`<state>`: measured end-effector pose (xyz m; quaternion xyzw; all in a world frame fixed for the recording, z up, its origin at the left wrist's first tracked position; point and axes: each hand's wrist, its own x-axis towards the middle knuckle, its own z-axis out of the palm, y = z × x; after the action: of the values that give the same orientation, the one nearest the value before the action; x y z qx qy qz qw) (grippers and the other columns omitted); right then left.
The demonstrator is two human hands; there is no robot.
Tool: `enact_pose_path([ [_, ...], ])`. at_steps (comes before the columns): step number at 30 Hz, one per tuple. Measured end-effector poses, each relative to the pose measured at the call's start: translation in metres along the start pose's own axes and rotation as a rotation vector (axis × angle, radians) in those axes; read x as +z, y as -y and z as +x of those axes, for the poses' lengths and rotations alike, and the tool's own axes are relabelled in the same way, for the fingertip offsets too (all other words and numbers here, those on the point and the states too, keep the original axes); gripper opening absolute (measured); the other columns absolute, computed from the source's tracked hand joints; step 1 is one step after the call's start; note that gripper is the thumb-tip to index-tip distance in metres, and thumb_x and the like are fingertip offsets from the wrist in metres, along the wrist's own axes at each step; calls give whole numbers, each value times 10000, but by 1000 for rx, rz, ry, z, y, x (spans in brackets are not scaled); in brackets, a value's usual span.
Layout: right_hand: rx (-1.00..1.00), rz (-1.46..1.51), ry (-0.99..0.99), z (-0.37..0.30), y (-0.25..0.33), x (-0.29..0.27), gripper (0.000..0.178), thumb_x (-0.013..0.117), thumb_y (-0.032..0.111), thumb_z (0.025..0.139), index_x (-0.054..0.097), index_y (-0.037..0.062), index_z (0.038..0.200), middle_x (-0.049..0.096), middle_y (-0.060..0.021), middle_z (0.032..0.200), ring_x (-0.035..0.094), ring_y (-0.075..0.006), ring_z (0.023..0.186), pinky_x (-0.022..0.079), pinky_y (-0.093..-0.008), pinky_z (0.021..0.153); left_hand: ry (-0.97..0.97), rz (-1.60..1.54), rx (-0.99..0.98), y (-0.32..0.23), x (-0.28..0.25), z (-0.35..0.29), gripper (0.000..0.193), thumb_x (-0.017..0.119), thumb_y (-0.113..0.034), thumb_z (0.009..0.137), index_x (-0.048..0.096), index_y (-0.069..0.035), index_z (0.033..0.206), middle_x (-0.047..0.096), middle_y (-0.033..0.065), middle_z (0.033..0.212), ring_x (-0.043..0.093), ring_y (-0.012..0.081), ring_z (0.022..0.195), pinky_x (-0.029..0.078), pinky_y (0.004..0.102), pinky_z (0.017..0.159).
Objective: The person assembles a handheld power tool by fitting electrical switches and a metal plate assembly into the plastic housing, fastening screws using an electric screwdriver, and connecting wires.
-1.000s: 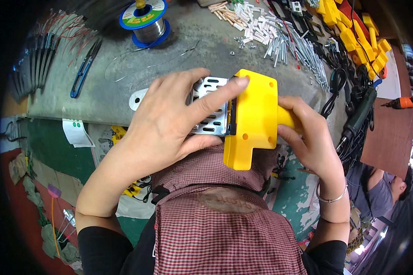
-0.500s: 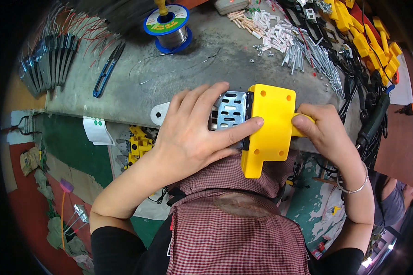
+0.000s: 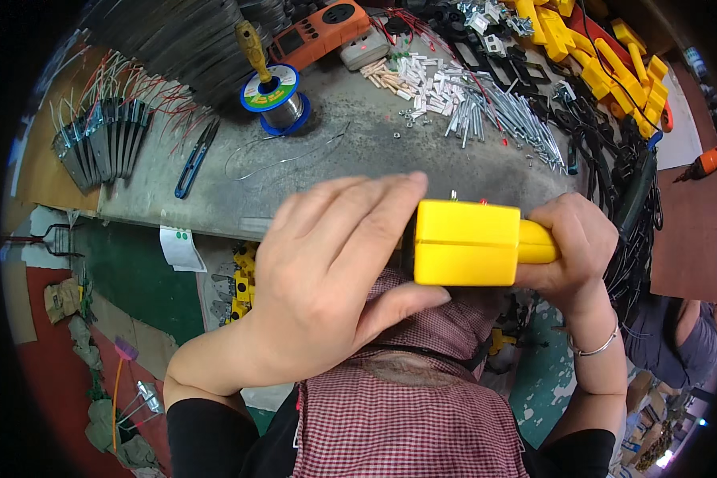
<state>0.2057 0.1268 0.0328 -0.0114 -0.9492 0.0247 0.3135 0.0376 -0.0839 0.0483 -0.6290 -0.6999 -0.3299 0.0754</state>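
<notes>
Yellow tool (image 3: 467,244) sits before the checked apron (image 3: 410,426), its handle (image 3: 538,241) gripped in the right hand (image 3: 575,241). The left hand (image 3: 327,275) blocks sight of its left end; whether those fingers grip, I cannot tell. Beyond, the bench (image 3: 374,166) bears metal rods (image 3: 534,131), a solder spool (image 3: 284,113) and blue snips (image 3: 193,166).

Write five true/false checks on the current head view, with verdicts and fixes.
1. The right hand grips the yellow handle. True.
2. The left hand is in among the white tubes. False: it is at the end of the yellow housing opposite the handle.
3. The wire spool stands on the bench. True.
4. The blue snips lie right of the metal rods. False: they lie to the left.
5. The box with the round socket is green. False: it is orange.
</notes>
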Motion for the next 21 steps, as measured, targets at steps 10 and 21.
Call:
enact_pose_path([
  [10,105,124,30,-20,-2,-2,554,794,534,630,491,72,657,452,-63,604,501,-236,518,402,-338,474,136,-124,-27,-21,9,11,607,789,-331,733,617,19,1198,661,164,1081,637,297,915,491,364,811],
  [21,361,223,251,-21,-6,-8,601,754,593,674,561,39,803,598,-116,735,617,-338,703,478,-405,602,175,-222,-151,-16,19,37,425,700,-151,783,602,77,1128,641,189,1004,634,293,915,475,336,839],
])
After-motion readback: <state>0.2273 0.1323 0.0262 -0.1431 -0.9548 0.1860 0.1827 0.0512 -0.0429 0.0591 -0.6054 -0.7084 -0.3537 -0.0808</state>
